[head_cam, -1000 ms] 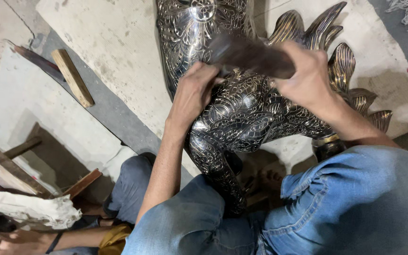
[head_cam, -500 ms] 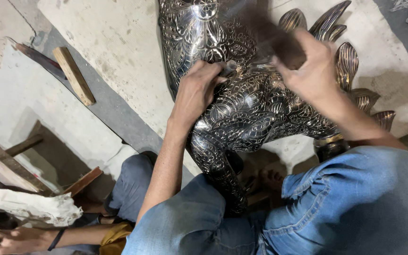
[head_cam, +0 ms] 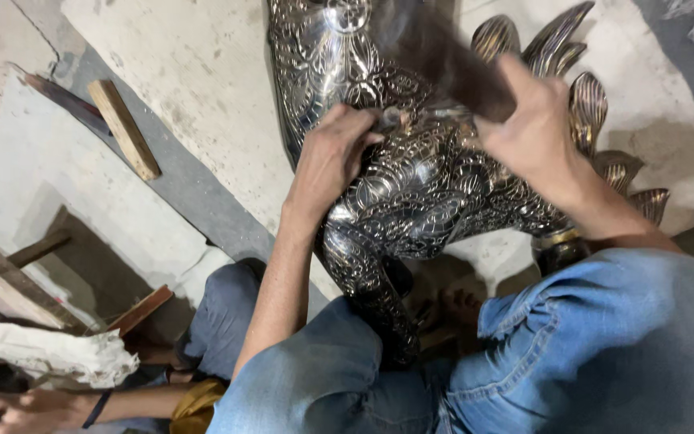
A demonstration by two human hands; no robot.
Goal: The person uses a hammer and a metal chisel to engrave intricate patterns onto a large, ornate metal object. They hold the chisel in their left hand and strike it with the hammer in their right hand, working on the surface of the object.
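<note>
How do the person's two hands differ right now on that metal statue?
The left hand presses a small tool against the embossed metal statue; the right hand is raised above it, gripping a dark blurred mallet. The left forearm is bare; the right arm wears a denim sleeve. Both hands are bare.

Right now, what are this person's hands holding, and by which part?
The right hand grips a dark blurred tool by its lower end. The left hand pinches a small tool against the metal figure.

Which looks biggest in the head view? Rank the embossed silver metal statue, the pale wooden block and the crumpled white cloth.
1. Embossed silver metal statue
2. Crumpled white cloth
3. Pale wooden block, though it lies farther away, so this is unsure.
</note>
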